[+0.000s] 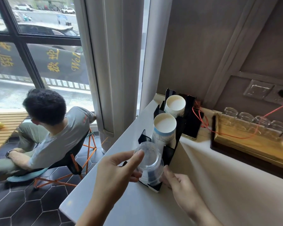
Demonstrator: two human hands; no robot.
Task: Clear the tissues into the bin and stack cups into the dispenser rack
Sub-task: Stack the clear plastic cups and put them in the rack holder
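Observation:
A black dispenser rack (181,126) stands on the white counter (211,185). Its far slot holds a stack of white paper cups (176,105). The middle slot holds a blue-patterned paper cup stack (164,128). At the near slot a clear plastic cup stack (149,162) lies tilted, mouth towards the rack. My left hand (116,172) grips these clear cups from the left, thumb on the rim of the top cup. My right hand (180,185) touches the clear stack's lower right side beside the rack. No tissues or bin are in view.
A wooden tray (252,147) with several glass jars sits at the right, an orange cable (222,132) crossing it. A phone (193,126) leans behind the rack. A seated person (46,131) on a folding chair is at the left, below the counter's edge, near a white pillar (111,62).

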